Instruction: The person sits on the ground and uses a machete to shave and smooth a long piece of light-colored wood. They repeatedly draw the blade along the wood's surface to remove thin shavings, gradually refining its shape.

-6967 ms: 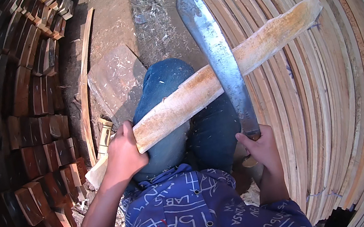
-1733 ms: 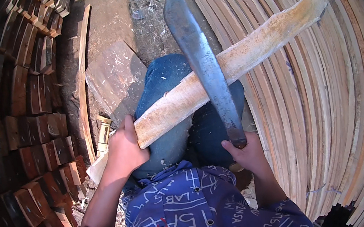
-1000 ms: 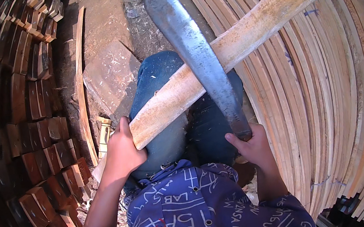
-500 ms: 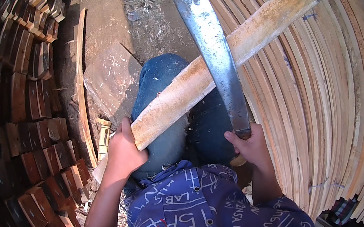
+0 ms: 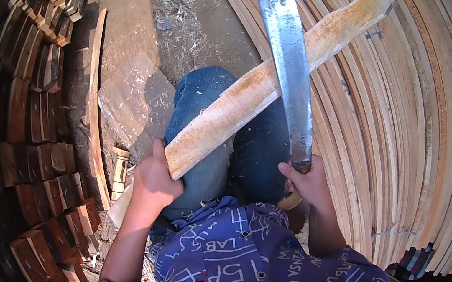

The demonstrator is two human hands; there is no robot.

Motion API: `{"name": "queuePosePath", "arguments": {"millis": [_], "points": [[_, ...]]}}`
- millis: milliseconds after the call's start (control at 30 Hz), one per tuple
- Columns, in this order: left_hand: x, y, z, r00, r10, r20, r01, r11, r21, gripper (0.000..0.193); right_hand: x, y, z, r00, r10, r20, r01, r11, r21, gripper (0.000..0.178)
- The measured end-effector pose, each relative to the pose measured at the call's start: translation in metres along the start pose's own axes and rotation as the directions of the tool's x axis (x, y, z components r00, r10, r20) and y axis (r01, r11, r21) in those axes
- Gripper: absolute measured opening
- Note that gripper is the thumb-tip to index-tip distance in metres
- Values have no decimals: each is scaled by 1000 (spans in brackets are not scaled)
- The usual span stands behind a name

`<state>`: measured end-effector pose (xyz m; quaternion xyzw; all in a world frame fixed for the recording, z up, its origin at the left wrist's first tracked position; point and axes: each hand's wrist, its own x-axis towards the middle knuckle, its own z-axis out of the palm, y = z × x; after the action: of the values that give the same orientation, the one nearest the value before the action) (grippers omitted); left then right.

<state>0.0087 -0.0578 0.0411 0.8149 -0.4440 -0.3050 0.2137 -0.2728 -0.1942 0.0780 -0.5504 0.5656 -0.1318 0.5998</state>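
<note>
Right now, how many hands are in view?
2: the left hand, gripping the pale wood at lower centre-left, and the right hand, holding the machete. No others show.

The left hand point(image 5: 155, 181) grips a pale plank point(image 5: 227, 110) above blue jeans point(image 5: 202, 88) while the right hand point(image 5: 309, 182) holds a machete point(image 5: 287, 47) that crosses in front of the plank. Stacked wood blocks point(image 5: 29, 198) line the left side; long timber strips point(image 5: 387, 156) lie side by side at right.
</note>
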Motion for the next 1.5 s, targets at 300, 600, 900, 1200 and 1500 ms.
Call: {"name": "queuePosePath", "arguments": {"millis": [300,600,900,1200,1500], "points": [[-1,-20,1,998,55,-38,-56,998,-27,51,-22,9,34,981,-49,189,138,857,-496,26],[-1,-36,-6,998,59,34,-55,993,-103,52,-26,-46,36,969,-207,-137,150,927,-343,16],[1,-36,-13,995,78,57,-73,993,-93,51,13,-95,18,769,-634,-83,304,476,-826,17],[-13,-30,5,981,30,-189,-41,998,-55,39,63,-99,16,779,-610,149,385,276,-881,19],[-17,-16,9,955,13,-295,19,994,105,36,107,-116,-65,790,-574,-216,32,390,-920,26]]}}
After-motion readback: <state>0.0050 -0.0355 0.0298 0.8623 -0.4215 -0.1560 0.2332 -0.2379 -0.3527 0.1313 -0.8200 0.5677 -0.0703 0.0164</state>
